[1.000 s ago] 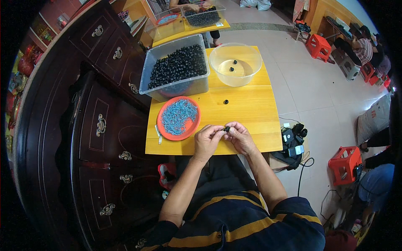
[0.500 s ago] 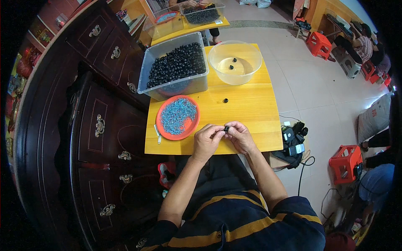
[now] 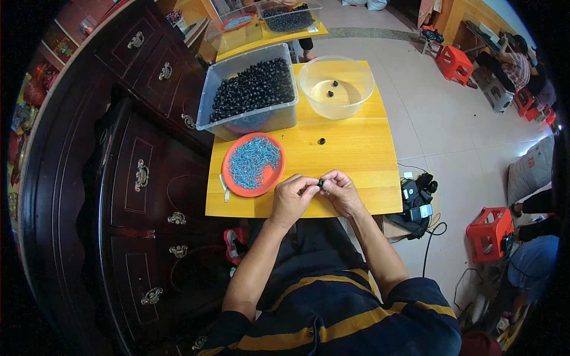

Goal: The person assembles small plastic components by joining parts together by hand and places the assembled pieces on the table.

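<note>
Over the near edge of the table, my left hand [image 3: 291,200] and my right hand [image 3: 344,196] meet with fingertips pinched together. Between them sits a small black round plastic part [image 3: 321,184], gripped by my right thumb and fingers. My left fingertips press up against it; whatever they pinch is too small to make out. Beyond my hands a single loose black part [image 3: 322,141] lies on the wood. Left of my left hand is a red plate [image 3: 275,178] spread with many small bluish metal pieces [image 3: 249,159].
A grey plastic bin [image 3: 261,118] full of black parts stands at the table's far left. Beside it, a clear round tub [image 3: 351,107] holds two black parts. A dark wooden cabinet [image 3: 133,172] borders the left side. Red stools [image 3: 490,234] and seated people are to the right.
Both hands stay in the same place, still pinched around the black part, with only slight finger movement. The whole view has shifted very slightly.
</note>
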Demonstrator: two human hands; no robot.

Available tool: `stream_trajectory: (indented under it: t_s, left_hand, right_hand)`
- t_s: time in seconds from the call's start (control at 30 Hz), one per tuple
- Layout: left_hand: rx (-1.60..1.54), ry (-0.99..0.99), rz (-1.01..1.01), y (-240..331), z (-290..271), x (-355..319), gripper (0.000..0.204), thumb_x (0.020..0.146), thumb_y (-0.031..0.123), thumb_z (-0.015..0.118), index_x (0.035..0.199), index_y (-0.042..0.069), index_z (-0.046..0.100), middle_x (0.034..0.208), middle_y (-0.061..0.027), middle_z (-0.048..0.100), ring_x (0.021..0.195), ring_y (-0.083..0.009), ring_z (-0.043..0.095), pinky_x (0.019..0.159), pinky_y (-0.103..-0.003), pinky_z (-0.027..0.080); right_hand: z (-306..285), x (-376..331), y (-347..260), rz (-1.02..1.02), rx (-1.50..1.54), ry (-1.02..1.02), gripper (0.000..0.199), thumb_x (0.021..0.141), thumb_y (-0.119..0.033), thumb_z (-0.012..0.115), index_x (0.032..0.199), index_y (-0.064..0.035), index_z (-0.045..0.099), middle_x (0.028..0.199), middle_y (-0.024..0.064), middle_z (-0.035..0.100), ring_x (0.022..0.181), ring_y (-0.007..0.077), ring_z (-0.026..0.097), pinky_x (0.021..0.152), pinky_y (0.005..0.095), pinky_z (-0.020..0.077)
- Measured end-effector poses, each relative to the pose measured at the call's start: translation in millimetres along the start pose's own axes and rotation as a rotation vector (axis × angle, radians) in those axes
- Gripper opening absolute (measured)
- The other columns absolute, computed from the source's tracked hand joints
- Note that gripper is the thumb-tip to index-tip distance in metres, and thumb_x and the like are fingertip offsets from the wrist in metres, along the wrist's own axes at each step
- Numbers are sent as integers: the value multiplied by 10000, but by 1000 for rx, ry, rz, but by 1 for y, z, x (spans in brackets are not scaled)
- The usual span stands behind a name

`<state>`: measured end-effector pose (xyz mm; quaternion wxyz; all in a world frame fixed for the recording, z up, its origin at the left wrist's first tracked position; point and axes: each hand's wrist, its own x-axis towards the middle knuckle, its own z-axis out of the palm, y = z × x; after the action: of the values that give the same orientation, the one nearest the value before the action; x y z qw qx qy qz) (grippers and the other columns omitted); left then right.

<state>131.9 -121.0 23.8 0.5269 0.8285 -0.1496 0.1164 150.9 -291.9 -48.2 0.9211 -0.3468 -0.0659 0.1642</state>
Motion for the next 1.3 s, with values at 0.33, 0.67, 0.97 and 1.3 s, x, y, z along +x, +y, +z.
stream_trajectory:
  t_s: [0.33,0.67,0.97,1.3]
  left_hand:
    - [-223,-88,-85,6,-6,0,106,844,-51,717,947,-26,709,832,-74,697,735,-122,681,651,-248,538]
    - [-150,24,0,1,5,-5,98,837,-44,734,930,-20,716,827,-51,674,725,-103,634,637,-234,499]
    - [-328,-252,-262,5,-11,2,322,831,-27,752,1143,-5,678,861,34,622,721,-12,556,652,-180,481]
    - [-278,-381,-95,28,-37,-2,434,792,18,796,1213,74,709,832,10,613,708,-56,557,618,-225,466]
  right_hand:
    - [-4,-4,-3,55,-15,-60,140,932,-104,711,1047,-57,647,936,23,690,822,107,635,772,258,519]
    - [-4,-3,-2,33,-14,-45,143,932,-127,716,1039,-60,649,930,16,686,830,102,631,781,262,514]
    - [4,-7,-10,80,36,-105,215,911,-133,743,1070,-75,611,915,12,682,808,97,624,770,252,506]
    - [32,-4,-45,166,-140,-270,369,842,-156,822,1045,-102,519,865,-1,684,760,73,618,715,216,482]
